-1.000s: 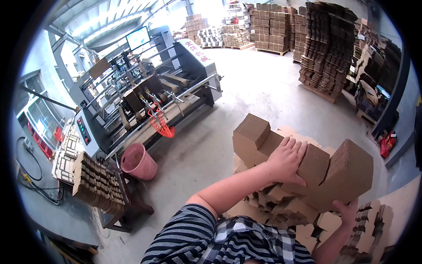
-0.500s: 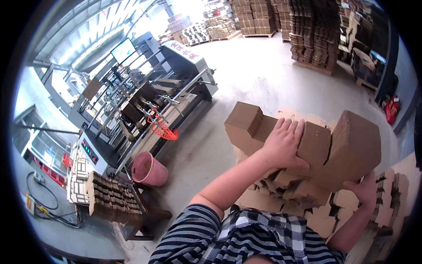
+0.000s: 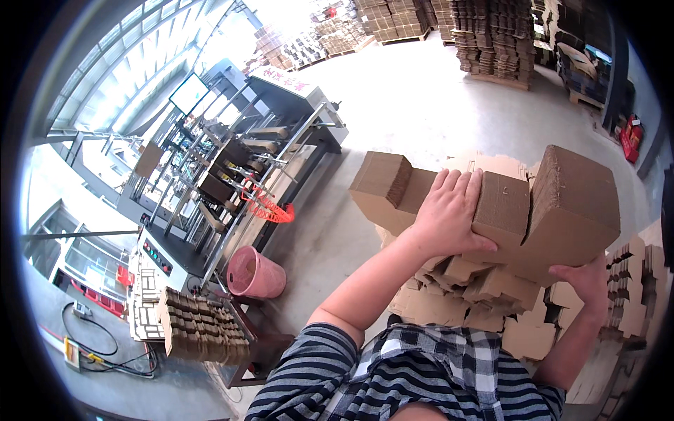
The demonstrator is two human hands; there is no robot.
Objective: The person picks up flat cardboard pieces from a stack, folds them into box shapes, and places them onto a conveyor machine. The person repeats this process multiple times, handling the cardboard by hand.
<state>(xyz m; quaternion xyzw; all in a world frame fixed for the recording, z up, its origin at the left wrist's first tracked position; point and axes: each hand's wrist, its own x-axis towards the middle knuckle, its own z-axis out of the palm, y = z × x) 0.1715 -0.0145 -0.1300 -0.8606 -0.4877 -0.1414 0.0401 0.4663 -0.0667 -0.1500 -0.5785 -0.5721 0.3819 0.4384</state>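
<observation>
A thick stack of die-cut brown cardboard sheets (image 3: 562, 224) is held up in front of me, its edges notched and stepped. My left hand (image 3: 451, 214) lies across a notch in its top, fingers over the far side and thumb on the near face. At the lower right corner my right hand (image 3: 584, 282) grips the stack, its fingers hidden behind or beneath the cardboard. Below the held stack lies a heap of loose cardboard pieces (image 3: 484, 284), partly covered by it.
To the left stands a long grey machine (image 3: 232, 168) with a coiled orange hose (image 3: 270, 208). Nearer are a pink bin (image 3: 256, 272) and a bundle of cardboard blanks (image 3: 203, 330) on a small stand. More cardboard (image 3: 628, 295) lies right. Tall cardboard piles (image 3: 491, 42) stand on pallets farther back.
Both hands keep their grip, and the held stack sits slightly higher and closer. The machine and bin have shifted a little in view as my head moved.
</observation>
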